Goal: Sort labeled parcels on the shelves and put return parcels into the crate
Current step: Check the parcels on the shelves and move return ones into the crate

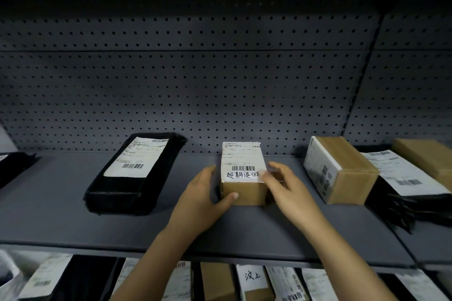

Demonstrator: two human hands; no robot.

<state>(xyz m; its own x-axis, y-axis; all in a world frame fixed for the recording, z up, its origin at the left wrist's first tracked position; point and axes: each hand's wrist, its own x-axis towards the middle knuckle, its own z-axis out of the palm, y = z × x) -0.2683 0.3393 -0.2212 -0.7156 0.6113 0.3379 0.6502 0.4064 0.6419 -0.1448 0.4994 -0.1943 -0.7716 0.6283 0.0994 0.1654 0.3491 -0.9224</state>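
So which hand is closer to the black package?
Left. The left hand grips the left side of the small box, just right of the black package; the right hand holds the box's right side, farther away.
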